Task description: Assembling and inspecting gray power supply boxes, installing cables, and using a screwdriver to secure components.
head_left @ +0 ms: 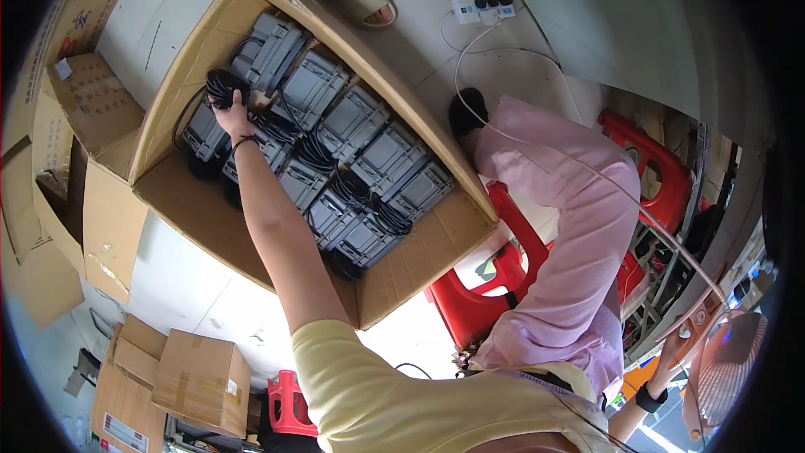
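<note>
On white tiles (189, 289), by brown cardboard box's (186, 211) left edge, our left hand (232, 114) gripped black cable (220, 84), best kept coiled; right hand's (668, 359) grip unclear.

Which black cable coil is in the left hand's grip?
The coil at upper left, held by the left hand; the other coils lie unheld among grey cases in the box.

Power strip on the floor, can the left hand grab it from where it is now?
Probably not. The left hand is gripping a coiled cable in the carton, and the carton's side stands between it and the power strip.
</note>
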`<state>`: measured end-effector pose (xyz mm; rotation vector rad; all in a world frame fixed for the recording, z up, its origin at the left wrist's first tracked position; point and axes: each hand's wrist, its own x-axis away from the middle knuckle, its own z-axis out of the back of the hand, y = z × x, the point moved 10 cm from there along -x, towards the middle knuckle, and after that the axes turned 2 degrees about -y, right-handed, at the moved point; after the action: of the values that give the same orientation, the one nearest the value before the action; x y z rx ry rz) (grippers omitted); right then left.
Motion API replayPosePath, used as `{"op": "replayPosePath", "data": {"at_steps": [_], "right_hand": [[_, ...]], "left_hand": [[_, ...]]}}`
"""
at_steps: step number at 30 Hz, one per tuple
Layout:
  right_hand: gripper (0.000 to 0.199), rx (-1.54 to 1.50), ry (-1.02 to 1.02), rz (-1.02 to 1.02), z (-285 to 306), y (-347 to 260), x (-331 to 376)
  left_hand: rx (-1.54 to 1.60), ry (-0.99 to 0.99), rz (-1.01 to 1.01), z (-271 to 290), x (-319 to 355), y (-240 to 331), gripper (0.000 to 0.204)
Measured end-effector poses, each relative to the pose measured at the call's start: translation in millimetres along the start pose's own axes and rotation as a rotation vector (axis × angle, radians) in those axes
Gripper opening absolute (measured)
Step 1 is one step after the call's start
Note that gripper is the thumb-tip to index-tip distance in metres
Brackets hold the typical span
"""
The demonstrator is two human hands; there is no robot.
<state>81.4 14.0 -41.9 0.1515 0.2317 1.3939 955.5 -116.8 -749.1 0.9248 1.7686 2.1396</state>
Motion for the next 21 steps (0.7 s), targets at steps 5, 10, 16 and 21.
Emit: {"op": "replayPosePath", "data": {"at_steps": [5,10,16,21], "right_hand": [[0.068,-0.03,0.02,0.003,2,-5,5],[0.072,-0.124,-0.006,-0.021,-4,7,5],[0.071,-0.214,-0.046,-0.102,-10,15,9],[0.061,0.048,-0.012,0.109,-9,-15,9]], "left_hand": [[-0.549,0.223,0.403,-1,41,-26,0.055],[-1.053,0.412,-0.392,-49,98,72,0.076],[-0.966,-0.101,-0.285,-66,59,61,0.058],[-0.581,-0.086,-0.383,-83,175,79,0.043]]}}
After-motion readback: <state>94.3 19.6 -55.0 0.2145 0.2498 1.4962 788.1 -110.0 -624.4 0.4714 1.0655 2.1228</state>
